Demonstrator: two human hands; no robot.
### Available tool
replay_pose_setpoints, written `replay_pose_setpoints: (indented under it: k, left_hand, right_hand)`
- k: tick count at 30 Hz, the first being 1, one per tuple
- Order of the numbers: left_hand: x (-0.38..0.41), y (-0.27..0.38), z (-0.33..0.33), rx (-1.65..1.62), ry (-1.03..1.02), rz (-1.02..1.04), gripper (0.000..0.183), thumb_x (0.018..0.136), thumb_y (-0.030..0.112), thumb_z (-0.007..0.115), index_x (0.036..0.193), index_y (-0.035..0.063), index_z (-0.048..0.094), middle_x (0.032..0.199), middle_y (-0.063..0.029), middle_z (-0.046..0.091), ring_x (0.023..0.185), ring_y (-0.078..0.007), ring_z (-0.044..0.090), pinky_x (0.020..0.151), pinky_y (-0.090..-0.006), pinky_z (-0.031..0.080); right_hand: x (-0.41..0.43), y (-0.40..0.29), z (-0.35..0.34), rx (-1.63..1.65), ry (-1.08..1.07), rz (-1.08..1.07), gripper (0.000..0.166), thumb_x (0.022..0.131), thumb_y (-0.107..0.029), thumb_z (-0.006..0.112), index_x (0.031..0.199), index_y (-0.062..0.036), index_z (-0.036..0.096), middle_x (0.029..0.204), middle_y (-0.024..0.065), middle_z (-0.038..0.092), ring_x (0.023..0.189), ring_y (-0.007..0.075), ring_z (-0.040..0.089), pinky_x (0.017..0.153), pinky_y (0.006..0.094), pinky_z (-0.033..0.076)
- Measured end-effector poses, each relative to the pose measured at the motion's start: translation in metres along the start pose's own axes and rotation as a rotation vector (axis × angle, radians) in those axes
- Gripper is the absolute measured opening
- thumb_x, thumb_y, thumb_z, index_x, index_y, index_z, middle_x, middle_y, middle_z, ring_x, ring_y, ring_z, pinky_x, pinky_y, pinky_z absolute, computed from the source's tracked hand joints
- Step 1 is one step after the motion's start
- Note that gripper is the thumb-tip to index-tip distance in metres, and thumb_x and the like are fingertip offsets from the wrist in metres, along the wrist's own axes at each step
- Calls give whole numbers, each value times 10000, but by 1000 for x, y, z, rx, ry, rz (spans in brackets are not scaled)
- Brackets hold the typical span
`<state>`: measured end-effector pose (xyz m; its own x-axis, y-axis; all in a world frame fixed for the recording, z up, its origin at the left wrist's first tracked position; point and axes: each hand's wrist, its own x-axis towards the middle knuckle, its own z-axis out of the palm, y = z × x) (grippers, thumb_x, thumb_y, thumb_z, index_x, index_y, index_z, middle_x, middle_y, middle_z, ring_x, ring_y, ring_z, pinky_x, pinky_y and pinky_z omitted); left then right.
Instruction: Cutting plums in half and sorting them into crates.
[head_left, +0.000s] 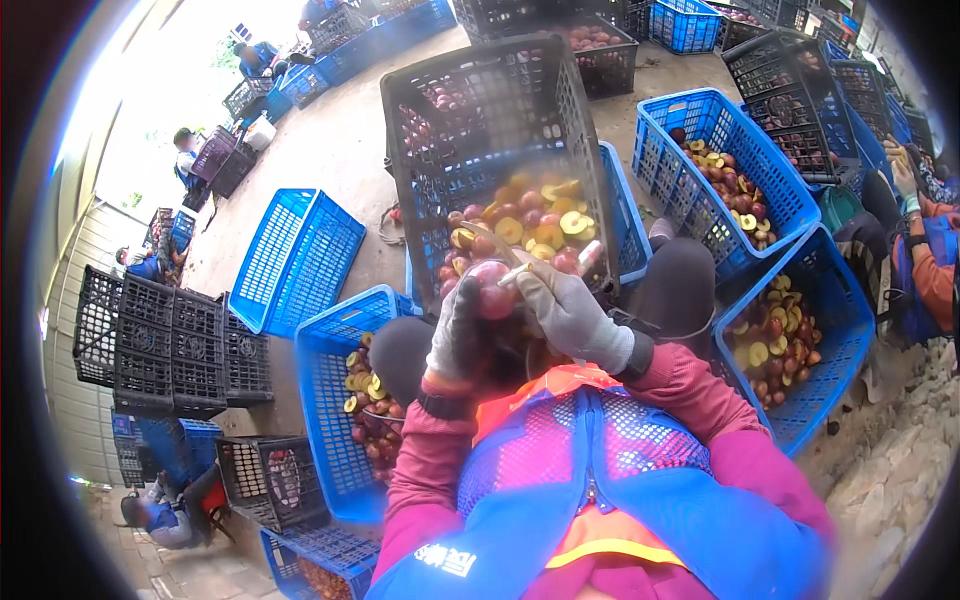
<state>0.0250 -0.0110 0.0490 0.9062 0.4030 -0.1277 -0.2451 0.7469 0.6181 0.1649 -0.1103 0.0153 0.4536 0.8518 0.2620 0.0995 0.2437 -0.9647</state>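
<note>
My left hand (459, 330), in a grey-white glove, grips a whole red plum (495, 291) above the near end of a tilted black plastic crate (480, 69). My gloved right hand (574, 315) holds a small knife (491, 238) against the plum; its curved blade points away to the upper left. A pale stick-like piece, perhaps its handle, shows by the right fingertips. Beyond the hands, cut plum halves (574, 223) with yellow flesh lie among whole plums in the crate. A white and red object (590, 256) sits near my right hand, too blurred to name.
A blue crate (352, 450) of cut plums stands left of my knees. Two more, an upper one (720, 112) and a lower one (840, 300), stand at right. A blue crate (296, 262) and stacked black crates (172, 345) are farther left. A co-worker (930, 255) sits at right.
</note>
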Motion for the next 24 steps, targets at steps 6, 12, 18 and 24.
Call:
replay_pose_setpoints:
  k: [6,12,18,24]
  left_hand:
    - [-3,-66,-72,3,226,158,363,1079,387,663,1267,76,662,1117,-29,669,1018,-169,650,936,-364,566]
    - [-8,-81,-85,179,292,171,360,1084,341,653,1256,26,680,1079,-23,666,998,-136,628,948,-314,530]
    - [-7,-79,-97,419,312,121,392,1037,346,705,1255,21,682,1093,-35,682,1011,-129,628,929,-308,529]
    - [-17,-44,-58,704,225,186,533,960,231,800,1395,25,574,1179,-70,677,1043,-166,652,949,-335,551]
  right_hand:
    - [-30,19,3,-547,8,32,372,1115,-207,565,1355,74,606,873,306,710,802,486,722,685,506,543]
    - [-43,53,5,-632,-25,140,334,1113,-317,500,1169,1,584,795,324,675,742,540,663,679,612,518]
    - [-50,69,10,-611,-26,101,338,1118,-333,485,1096,-18,606,813,304,689,764,542,664,691,623,515]
    - [-43,66,3,-666,-45,47,324,1104,-337,504,1116,-39,630,796,254,699,734,491,693,655,593,532]
